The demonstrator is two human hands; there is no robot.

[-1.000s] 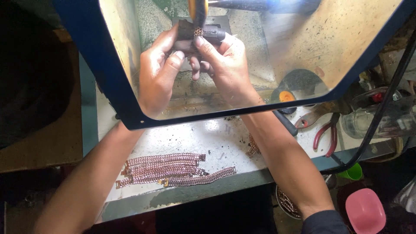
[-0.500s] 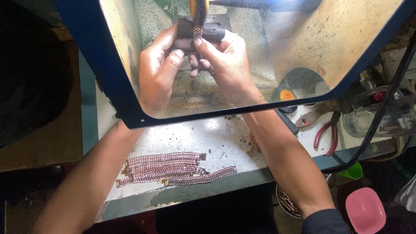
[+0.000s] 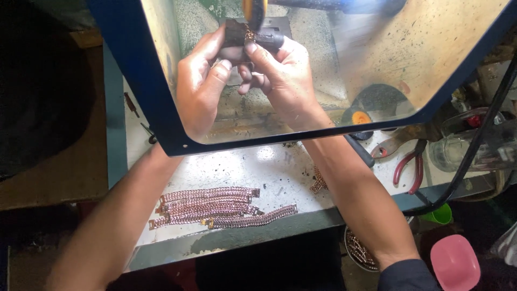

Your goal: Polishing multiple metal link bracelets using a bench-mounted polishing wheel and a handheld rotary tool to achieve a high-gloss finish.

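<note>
Copper-pink chain piece [image 3: 249, 34] is clamped in both our hands, left hand [image 3: 202, 86] and right hand [image 3: 283, 75], on a dark block [image 3: 253, 39] under the spinning wheel [image 3: 254, 11], so polishing looks midway; several bracelets [image 3: 207, 206] wait on the table [image 3: 280, 172].

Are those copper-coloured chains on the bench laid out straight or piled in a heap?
Laid out straight: the chains lie flat, side by side.
</note>
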